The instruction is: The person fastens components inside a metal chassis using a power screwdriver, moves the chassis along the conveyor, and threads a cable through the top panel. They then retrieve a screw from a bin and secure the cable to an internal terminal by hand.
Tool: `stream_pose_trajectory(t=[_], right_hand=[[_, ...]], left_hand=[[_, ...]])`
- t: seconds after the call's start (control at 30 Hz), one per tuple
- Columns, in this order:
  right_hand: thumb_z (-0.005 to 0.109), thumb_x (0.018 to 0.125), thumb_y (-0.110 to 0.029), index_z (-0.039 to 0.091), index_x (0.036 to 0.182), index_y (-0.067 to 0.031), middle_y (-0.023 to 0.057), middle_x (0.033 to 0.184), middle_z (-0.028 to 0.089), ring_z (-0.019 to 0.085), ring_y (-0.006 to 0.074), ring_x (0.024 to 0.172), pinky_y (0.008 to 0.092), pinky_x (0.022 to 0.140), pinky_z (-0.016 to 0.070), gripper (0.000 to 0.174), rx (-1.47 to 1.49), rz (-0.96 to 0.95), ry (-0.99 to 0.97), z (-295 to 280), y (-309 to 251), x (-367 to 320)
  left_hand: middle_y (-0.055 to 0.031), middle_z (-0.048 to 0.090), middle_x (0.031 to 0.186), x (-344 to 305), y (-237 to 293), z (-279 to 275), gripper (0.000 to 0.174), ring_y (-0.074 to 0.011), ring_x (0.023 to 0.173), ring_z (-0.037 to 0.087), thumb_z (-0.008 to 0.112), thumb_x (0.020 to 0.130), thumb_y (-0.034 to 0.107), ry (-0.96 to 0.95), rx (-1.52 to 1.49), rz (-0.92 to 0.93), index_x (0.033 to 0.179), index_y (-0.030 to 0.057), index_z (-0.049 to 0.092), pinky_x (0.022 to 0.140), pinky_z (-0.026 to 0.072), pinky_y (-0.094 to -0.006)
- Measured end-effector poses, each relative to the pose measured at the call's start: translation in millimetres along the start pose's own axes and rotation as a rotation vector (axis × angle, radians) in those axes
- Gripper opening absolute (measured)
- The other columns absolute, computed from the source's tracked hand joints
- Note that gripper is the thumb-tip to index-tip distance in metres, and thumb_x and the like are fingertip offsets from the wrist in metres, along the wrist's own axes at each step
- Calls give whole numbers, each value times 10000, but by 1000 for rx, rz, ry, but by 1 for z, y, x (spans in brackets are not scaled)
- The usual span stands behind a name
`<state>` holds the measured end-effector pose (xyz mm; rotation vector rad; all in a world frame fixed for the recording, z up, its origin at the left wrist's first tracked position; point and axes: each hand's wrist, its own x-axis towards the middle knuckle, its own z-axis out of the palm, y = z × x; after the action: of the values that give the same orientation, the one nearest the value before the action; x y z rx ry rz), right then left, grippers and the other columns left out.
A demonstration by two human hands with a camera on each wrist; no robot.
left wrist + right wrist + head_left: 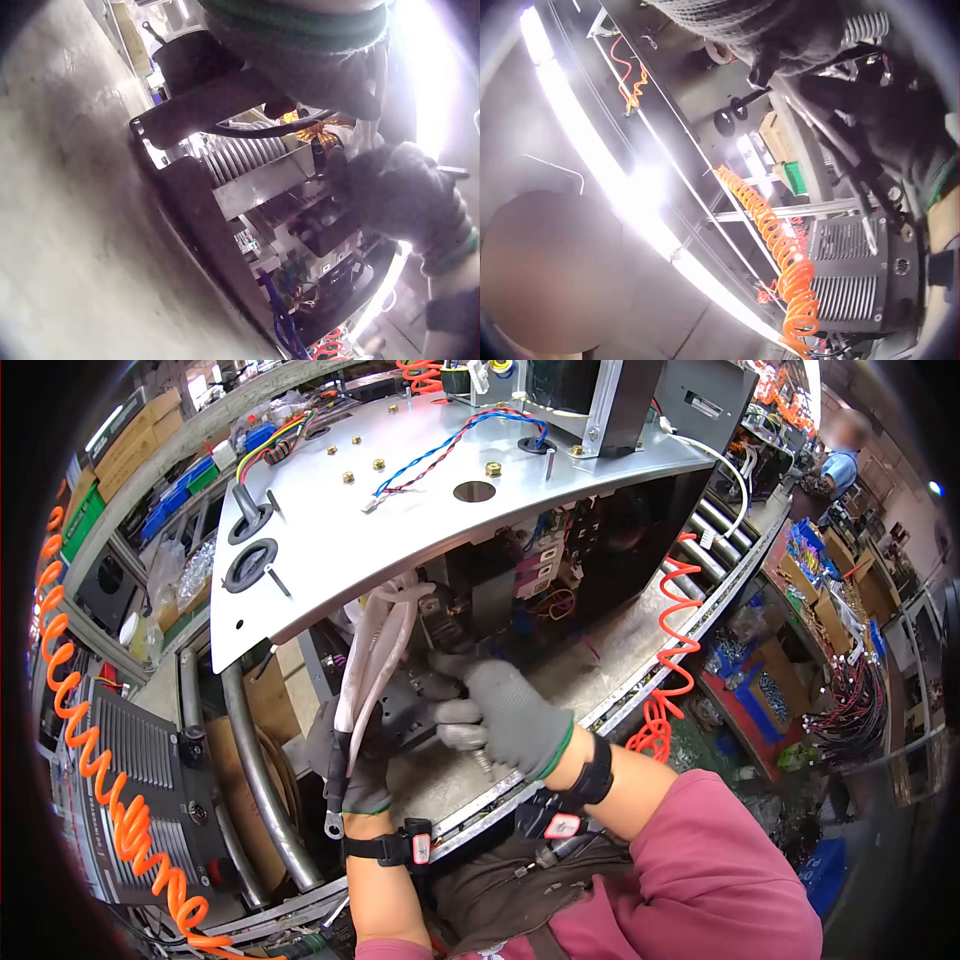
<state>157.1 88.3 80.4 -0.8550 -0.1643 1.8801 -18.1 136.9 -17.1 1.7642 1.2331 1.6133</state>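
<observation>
A large machine with a silver top panel and an open dark body stands in front of me. My gloved right hand reaches under the panel's near edge, its fingers curled around a tool; a ribbed metal end shows below them. The tool's kind is hidden by the glove. White-sleeved cables hang from under the panel, one ending in a ring lug. Behind these cables is my gloved left hand, close to a black bracket; its fingers are mostly hidden. Silver fins show inside the machine.
An orange coiled hose hangs at the left before a finned black unit. Another coiled hose is at the right. Rollers run beneath the machine. Parts bins stand at the right; a person is beyond.
</observation>
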Motion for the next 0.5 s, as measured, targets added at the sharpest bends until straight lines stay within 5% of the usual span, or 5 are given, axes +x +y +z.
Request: stream_pose_trajectory(t=[0.07, 0.2, 0.27, 0.5], right_hand=[[425, 955, -239, 412, 685, -131, -51, 467, 247, 195, 71, 341, 240, 317, 145, 291, -154, -22, -79, -15, -8, -2], [491, 945, -228, 505, 844, -115, -26, 658, 425, 271, 37, 392, 210, 332, 184, 153, -275, 19, -87, -35, -24, 2], [497, 944, -229, 507, 843, -111, -25, 647, 423, 274, 38, 389, 210, 331, 185, 156, -280, 13, -103, -37, -27, 2], [525, 935, -225, 552, 876, -100, -15, 613, 445, 283, 41, 373, 215, 331, 185, 141, -515, -13, -25, -43, -43, 2]], left_hand=[[-158, 561, 675, 4, 13, -1, 272, -320, 593, 571, 635, 775, 262, -8, 160, 90, 791, -8, 602, 533, 425, -367], [-148, 553, 664, 2, 7, -1, 287, -303, 576, 553, 633, 790, 273, -39, 150, 82, 773, -11, 591, 528, 415, -363], [-134, 547, 654, 1, 3, 4, 307, -274, 567, 536, 622, 811, 281, 26, -40, 31, 754, -16, 573, 523, 403, -355], [-123, 560, 666, -3, 4, 1, 335, -231, 590, 548, 628, 828, 308, 19, 2, -36, 760, -17, 578, 533, 408, -344]])
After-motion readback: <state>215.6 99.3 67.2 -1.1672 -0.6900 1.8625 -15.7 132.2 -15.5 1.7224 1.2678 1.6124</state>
